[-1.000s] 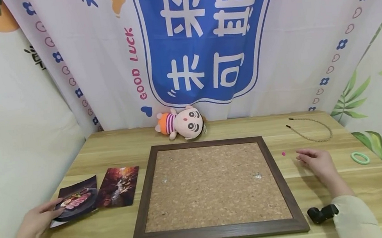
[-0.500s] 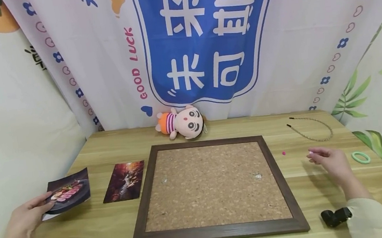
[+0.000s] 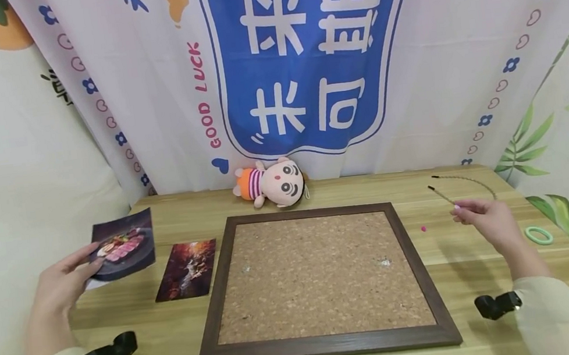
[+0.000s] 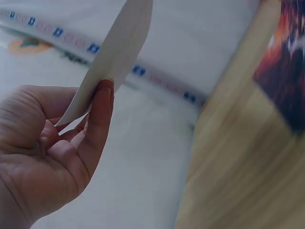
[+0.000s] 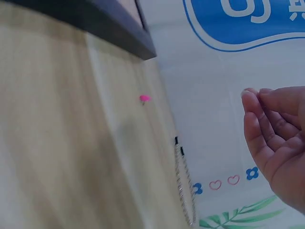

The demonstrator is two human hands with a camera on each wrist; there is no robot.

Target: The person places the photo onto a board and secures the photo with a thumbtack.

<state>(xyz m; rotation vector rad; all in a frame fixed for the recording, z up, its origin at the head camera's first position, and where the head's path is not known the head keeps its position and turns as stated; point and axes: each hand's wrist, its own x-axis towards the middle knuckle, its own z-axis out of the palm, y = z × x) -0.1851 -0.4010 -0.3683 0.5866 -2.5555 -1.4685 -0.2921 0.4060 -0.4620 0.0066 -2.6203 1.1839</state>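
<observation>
My left hand (image 3: 65, 284) pinches a photo print (image 3: 123, 248) of sliced meat on a dark plate, raised above the table's left side. Its white back (image 4: 119, 52) and bent lower corner face the left wrist view. A second photo (image 3: 187, 270), of a reddish autumn stream, lies flat between that hand and the framed corkboard (image 3: 322, 278). My right hand (image 3: 487, 224) is raised right of the board, thumb and fingertips pinched together on a small pink pushpin (image 3: 457, 206), mostly hidden by the fingers. Another pink pushpin (image 5: 145, 98) lies on the wood below, apart from the hand.
A plush doll (image 3: 275, 184) lies behind the corkboard, against the printed curtain (image 3: 163, 127). At the back right is a braided cord (image 3: 469, 180) with black ends, partly behind my right hand. A green ring (image 3: 539, 235) lies near the table's right edge.
My left hand lifted the meat photo off the table, first leftward, then up and right. The stream photo slid slightly toward the board. My right hand rose and shifted a little right.
</observation>
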